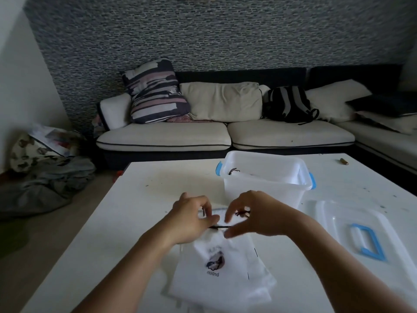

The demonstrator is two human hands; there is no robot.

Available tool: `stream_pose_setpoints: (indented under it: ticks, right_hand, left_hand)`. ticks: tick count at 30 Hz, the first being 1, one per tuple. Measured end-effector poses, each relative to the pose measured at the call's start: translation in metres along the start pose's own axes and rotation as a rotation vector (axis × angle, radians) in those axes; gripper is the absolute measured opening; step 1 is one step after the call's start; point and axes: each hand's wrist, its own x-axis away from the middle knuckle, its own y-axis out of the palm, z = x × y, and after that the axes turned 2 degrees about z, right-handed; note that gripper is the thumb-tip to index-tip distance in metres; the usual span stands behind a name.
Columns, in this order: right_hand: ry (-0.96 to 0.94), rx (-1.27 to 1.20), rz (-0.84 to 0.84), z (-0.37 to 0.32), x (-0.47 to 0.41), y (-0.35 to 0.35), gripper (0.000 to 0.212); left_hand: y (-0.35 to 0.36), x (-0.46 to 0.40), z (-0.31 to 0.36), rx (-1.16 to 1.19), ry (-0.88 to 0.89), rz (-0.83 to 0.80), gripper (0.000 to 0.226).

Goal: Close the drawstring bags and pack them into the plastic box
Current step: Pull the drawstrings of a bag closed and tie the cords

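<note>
I see a white drawstring bag (222, 276) lying flat on the white tabletop (126, 222), right in front of me, on top of what looks like more white bags stacked beneath it. Its mouth points away from me, toward the plastic box (265, 180). The fabric is thin and slightly rumpled, with a dark cord (222, 226) running across the gathered mouth and a frayed dark knot (242, 213) at the far side. On its front is a small dark printed emblem with one word under it, upside down from my view; it seems to read "proud", though the blur leaves me unsure.

My left hand (191, 219) pinches the bag's mouth at the cord, fingers curled. My right hand (249, 214) has a narrow grip, its curled fingers around the cord near the knot.

The plastic box is translucent white with blue latches, standing open just beyond my hands; a dark cord end shows inside it. Its lid (352, 233), with a blue handle, lies flat on the tabletop to the right.
</note>
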Motion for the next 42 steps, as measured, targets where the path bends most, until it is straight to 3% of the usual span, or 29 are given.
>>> stream_pose_setpoints:
  ticks: [2, 5, 9, 12, 15, 22, 27, 30, 33, 37, 42]
  right_hand:
    - [-0.002, 0.128, -0.011, -0.002, -0.002, 0.003, 0.023]
    - [0.009, 0.061, 0.047, 0.001, -0.004, 0.000, 0.014]
    - [-0.017, -0.185, 0.167, 0.005, -0.001, -0.009, 0.003]
    - [0.016, -0.224, 0.192, 0.012, -0.001, -0.012, 0.012]
    - [0.024, -0.219, 0.167, 0.014, -0.002, -0.013, 0.019]
    - [0.030, -0.190, 0.258, 0.011, -0.002, -0.009, 0.021]
    - [0.064, -0.222, 0.256, 0.006, -0.002, -0.005, 0.033]
    - [0.091, -0.249, 0.280, 0.001, -0.005, -0.002, 0.038]
    - [0.120, -0.309, 0.285, -0.003, -0.005, -0.001, 0.042]
    - [0.081, -0.293, 0.289, -0.009, -0.008, 0.004, 0.055]
    - [0.049, -0.201, 0.277, -0.011, -0.011, 0.009, 0.045]
  left_hand:
    - [-0.001, 0.005, 0.004, -0.105, 0.025, 0.054, 0.034]
    - [-0.007, 0.008, 0.006, -0.195, 0.091, 0.022, 0.041]
    - [-0.013, 0.004, 0.000, -0.130, 0.190, -0.012, 0.022]
    - [-0.014, 0.000, -0.005, 0.045, 0.253, 0.086, 0.029]
    - [-0.011, -0.003, -0.014, 0.077, 0.336, 0.181, 0.031]
    - [-0.011, -0.001, -0.011, -0.019, 0.466, 0.392, 0.040]
    - [-0.008, 0.001, -0.006, -0.020, 0.467, 0.334, 0.040]
    - [-0.006, -0.001, -0.008, 0.100, 0.399, 0.297, 0.037]
    - [-0.011, -0.001, -0.002, 0.471, 0.259, 0.210, 0.040]
    - [-0.016, 0.005, 0.012, 0.821, 0.229, 0.071, 0.046]
    - [-0.013, 0.010, 0.017, 0.871, 0.161, 0.011, 0.038]
